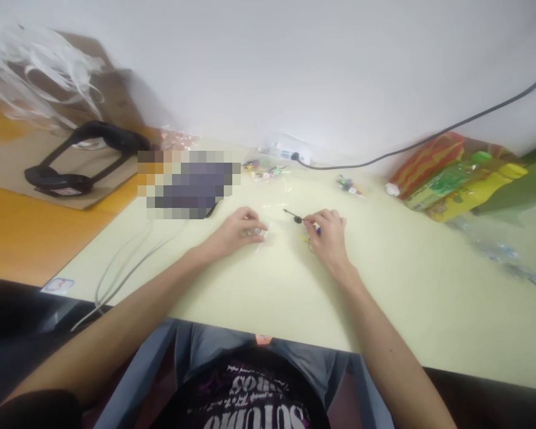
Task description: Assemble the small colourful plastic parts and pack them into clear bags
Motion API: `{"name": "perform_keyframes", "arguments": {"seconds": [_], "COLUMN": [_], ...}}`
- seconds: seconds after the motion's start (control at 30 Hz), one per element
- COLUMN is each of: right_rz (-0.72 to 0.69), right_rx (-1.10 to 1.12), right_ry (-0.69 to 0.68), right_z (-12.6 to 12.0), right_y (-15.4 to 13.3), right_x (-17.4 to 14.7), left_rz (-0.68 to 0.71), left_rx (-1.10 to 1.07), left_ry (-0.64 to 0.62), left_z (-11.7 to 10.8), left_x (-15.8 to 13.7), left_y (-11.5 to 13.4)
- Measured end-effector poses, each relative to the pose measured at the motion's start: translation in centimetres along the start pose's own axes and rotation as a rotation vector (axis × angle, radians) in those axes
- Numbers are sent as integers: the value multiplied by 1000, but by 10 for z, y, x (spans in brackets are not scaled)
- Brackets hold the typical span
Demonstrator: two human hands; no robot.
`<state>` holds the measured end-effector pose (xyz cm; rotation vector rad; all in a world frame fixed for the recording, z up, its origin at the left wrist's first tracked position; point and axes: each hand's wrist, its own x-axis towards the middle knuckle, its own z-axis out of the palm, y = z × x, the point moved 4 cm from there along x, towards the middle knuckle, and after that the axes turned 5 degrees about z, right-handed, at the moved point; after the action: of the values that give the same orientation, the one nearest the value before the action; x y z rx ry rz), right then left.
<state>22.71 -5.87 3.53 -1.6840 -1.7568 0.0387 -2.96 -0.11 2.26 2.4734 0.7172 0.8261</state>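
Over the middle of the pale yellow table [259,286], my right hand [331,238] pinches one end of a thin black rod [292,214] with an arrow-like tip. A round black disc [298,220] sits on or beside the rod. Small yellow and blue pieces [306,239] show at the thumb, partly hidden by the hand. To the left, the curled fingers of my left hand [239,229] close around a small whitish, see-through piece [259,232]; its kind is too blurred to tell. The two hands are apart.
Small colourful packets [268,171] and another colourful bundle [351,186] lie toward the wall. A pixelated dark device [192,187] is at left, with cables [125,274] below. Bottles [455,185] stand at right, near crumpled clear plastic [504,256]. A black frame [84,158] rests on cardboard.
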Motion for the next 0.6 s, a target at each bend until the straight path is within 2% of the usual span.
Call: {"name": "perform_keyframes", "arguments": {"seconds": [0.1,0.23,0.6], "right_rz": [40,49,-41], "right_rx": [31,67,101], "right_ry": [91,158,81], "right_z": [-7,-15,-8], "right_y": [0,-1,-28], "right_x": [-1,-4,-18], "left_rz": [-80,-151,-86], "left_rx": [-74,-177,-84], "left_ry": [47,8,-50], "left_z": [-8,-13,-2], "left_x": [-1,-3,-1], "left_y": [-2,-4,-5]}}
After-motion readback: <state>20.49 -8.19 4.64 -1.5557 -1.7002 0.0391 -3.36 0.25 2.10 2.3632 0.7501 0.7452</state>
